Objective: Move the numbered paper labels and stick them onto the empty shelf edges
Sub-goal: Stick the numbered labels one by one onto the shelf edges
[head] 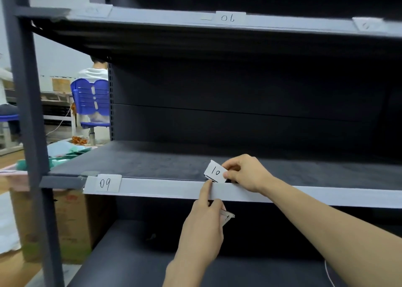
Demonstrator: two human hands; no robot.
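The small white paper label marked 10 (216, 172) is thin and very light. It bends easily, and its back is probably sticky, so it is best held by one edge with the fingertips. It sits just above the long grey shelf edge strip (163, 189), near the middle. The right hand (245, 173) pinches its right side. The left hand (202, 221) is just below. Its pointing finger (207, 186) touches the label's bottom corner, and its other fingers curl round a small pale flat thing (228, 216). A label marked 09 (108, 183) is stuck at the strip's left end.
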